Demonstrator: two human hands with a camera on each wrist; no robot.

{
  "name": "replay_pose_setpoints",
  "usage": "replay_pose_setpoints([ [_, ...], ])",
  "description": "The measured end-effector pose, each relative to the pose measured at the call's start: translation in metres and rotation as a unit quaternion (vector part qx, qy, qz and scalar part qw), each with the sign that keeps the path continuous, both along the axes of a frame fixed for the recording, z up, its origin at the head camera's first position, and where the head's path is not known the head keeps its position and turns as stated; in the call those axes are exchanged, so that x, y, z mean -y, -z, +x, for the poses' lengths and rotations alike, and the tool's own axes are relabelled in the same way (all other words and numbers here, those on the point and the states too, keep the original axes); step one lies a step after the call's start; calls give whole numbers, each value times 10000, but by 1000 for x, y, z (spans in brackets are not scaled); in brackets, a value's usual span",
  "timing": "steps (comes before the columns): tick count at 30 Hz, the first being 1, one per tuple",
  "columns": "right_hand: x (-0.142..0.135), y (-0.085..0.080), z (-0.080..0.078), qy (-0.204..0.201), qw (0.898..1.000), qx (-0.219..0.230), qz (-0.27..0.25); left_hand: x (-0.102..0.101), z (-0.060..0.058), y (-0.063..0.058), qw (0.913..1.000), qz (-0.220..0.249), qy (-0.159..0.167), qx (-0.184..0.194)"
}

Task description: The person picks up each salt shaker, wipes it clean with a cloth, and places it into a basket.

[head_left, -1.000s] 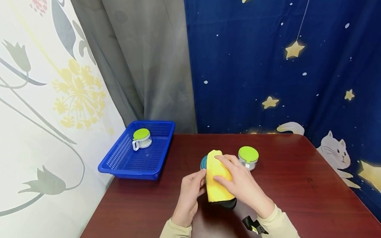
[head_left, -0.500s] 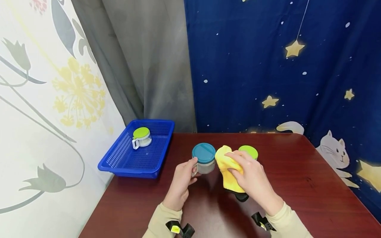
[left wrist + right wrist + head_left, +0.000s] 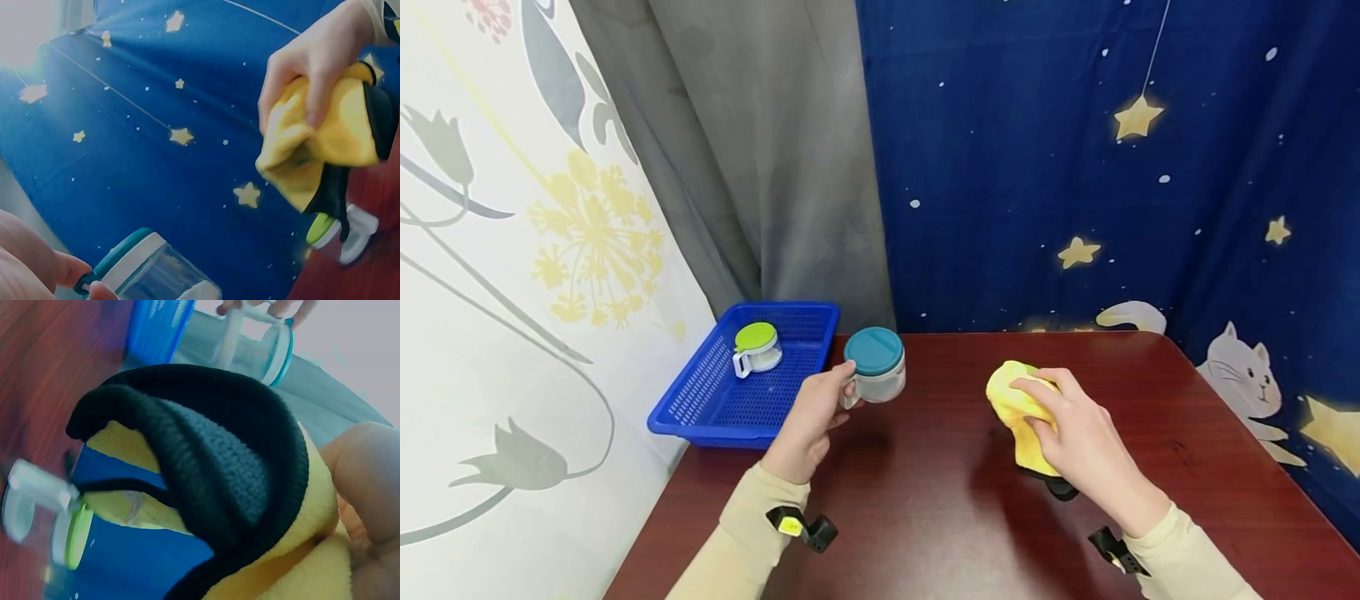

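Note:
My left hand [image 3: 805, 425] pinches the handle of a clear seasoning jar [image 3: 880, 385] with a teal lid, held up off the table close to the basket's right edge. White contents show low in the jar in the left wrist view. My right hand [image 3: 1090, 442] grips a folded yellow cloth [image 3: 1030, 425] with black edging and a grey inner side, raised over the table's right half. Below the cloth stands a green-lidded jar [image 3: 357, 234]; in the head view the cloth and right hand hide nearly all of it.
A blue perforated basket [image 3: 722, 429] stands at the table's left, holding another green-lidded jar [image 3: 758, 352] with a white handle. The brown table [image 3: 917, 500] ends at curtains behind. A white patterned curtain [image 3: 550, 333] hangs along the left side.
The cloth has come off the teal-lidded jar and moved right with my right hand. My left hand has carried the jar left and away from me, towards the basket.

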State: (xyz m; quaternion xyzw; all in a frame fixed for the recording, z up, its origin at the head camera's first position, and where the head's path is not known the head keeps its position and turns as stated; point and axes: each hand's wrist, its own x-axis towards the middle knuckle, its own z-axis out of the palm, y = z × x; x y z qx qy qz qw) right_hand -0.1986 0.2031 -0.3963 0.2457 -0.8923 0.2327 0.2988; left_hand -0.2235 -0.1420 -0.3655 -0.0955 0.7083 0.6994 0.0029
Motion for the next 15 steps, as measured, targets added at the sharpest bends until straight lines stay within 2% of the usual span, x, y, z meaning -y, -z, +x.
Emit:
replay_pose_setpoints([
  [5, -24, 2, -2, 188, 9997, -71, 147, 23, -14, -13, 9999, 100, 116, 22],
  [10, -45, 2, -4, 363, 9988, -71, 332, 53, -30, -31, 9997, 181, 139, 86],
  [15, -62, 0, -4, 518, 9976, -4, 464, 87, -55, -52, 9998, 142, 108, -12],
])
